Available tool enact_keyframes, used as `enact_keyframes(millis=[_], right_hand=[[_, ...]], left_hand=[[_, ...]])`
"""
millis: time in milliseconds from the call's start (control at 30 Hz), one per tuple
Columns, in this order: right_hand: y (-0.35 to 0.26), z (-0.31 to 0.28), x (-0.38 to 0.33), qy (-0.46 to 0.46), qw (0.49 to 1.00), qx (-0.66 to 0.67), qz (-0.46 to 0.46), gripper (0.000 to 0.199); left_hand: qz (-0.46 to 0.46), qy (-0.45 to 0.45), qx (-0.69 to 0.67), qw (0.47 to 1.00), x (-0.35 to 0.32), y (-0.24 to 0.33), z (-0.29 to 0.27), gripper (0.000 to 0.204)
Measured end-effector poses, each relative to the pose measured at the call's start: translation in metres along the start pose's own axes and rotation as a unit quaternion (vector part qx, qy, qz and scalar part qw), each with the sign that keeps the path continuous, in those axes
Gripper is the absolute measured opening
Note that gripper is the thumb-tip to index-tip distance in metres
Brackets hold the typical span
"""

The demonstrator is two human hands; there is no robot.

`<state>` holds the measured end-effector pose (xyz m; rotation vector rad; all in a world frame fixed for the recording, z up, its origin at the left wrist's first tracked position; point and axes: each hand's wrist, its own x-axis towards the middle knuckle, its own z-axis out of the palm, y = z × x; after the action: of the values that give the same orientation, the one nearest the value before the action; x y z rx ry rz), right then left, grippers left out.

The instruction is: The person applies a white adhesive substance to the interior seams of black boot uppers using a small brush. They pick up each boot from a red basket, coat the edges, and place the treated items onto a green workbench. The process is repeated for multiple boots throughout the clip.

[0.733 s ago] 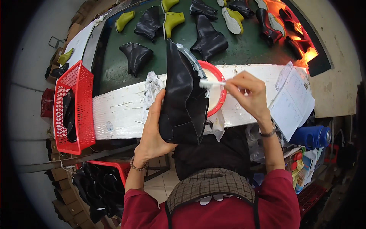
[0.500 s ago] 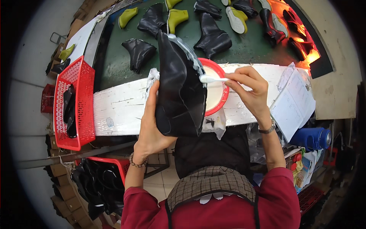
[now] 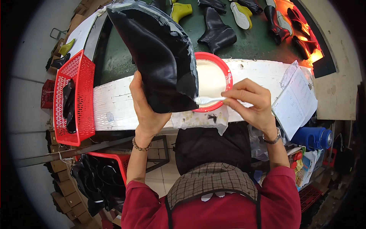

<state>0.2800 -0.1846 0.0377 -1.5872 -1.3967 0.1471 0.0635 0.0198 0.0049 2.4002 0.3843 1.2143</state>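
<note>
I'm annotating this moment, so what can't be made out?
All in the head view:
- Left hand: most fingers hidden behind the black boot.
- Black boot: far side turned away.
- Red bowl: left part hidden by the boot.
- White brush: bristles too small.
- Papers: writing too small.

From head height, one wide fisheye looks steeply down at both hands (image 3: 256, 102).

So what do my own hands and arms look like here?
Your left hand and right hand are gloveless. A brownish beaded bracelet circles the left wrist, a silvery, metal-looking band the right. Dark red sleeves leave both forearms bare.
</note>
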Motion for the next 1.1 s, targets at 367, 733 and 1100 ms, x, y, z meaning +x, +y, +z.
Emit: enact_keyframes(millis=[367, 733, 1100], right_hand=[[0.049, 0.003, 0.005, -0.024, 0.975, -0.201, 0.093, 0.012], [0.027, -0.007, 0.049, 0.012, 0.995, 0.017, -0.101, 0.019], [0.034, -0.005, 0.028, 0.042, 0.985, 0.140, 0.091, 0.021]], left_hand=[[-0.202, -0.112, -0.272, 0.934, -0.001, -0.003, -0.049, 0.129], [-0.364, -0.130, -0.716, 0.581, -0.081, -0.040, -0.087, 0.119], [-0.407, -0.145, -0.688, 0.583, -0.083, -0.045, -0.065, 0.114]])
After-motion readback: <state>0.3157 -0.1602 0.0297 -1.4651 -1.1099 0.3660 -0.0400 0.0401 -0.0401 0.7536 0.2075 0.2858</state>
